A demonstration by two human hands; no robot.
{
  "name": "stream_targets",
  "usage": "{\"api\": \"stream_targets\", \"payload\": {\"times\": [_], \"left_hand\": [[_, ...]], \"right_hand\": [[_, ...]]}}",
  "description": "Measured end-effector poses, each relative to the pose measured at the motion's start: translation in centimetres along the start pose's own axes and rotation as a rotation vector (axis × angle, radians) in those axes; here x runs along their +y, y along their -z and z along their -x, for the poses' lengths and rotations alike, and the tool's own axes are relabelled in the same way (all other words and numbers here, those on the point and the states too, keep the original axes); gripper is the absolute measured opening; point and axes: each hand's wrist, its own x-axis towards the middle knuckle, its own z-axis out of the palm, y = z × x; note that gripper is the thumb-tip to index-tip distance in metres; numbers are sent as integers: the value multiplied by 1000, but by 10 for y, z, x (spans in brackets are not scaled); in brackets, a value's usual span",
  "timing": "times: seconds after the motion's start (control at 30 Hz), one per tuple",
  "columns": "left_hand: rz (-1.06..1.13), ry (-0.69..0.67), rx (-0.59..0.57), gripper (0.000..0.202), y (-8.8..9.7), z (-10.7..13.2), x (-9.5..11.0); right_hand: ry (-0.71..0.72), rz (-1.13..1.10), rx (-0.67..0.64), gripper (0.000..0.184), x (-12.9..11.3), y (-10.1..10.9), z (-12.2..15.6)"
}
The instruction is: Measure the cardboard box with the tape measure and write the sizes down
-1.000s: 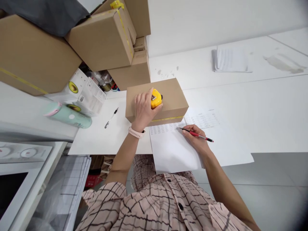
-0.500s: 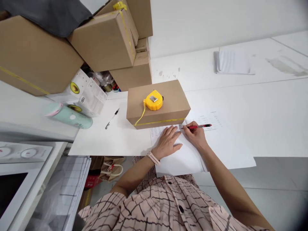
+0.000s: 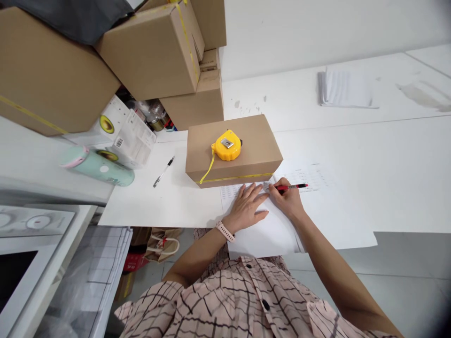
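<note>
My left hand (image 3: 247, 207) lies flat with fingers spread on a printed white sheet (image 3: 260, 225) at the table's near edge. My right hand (image 3: 287, 201) grips a red pen (image 3: 291, 187) with its tip on the sheet's printed table. Just beyond both hands stands a small brown cardboard box (image 3: 257, 145) with a yellow tape measure (image 3: 228, 145) on top; its yellow strap hangs down the box's front.
Large cardboard boxes (image 3: 148, 51) are stacked at the left back, with white avocado-print cartons (image 3: 120, 131) and a mint green bottle (image 3: 97, 166) lying below them. A black pen (image 3: 164, 171) rests on a large white sheet. A stack of papers (image 3: 347, 89) lies far right.
My left hand let go of the tape measure on the box and came down flat on the sheet. My right hand with the red pen shifted slightly toward the box.
</note>
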Motion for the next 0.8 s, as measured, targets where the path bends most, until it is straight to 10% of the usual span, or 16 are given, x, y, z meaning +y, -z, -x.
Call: {"api": "stream_targets", "payload": {"times": [0.8], "left_hand": [[3, -8, 11, 57, -2, 1, -2]], "right_hand": [[-14, 15, 3, 36, -1, 1, 0]]}}
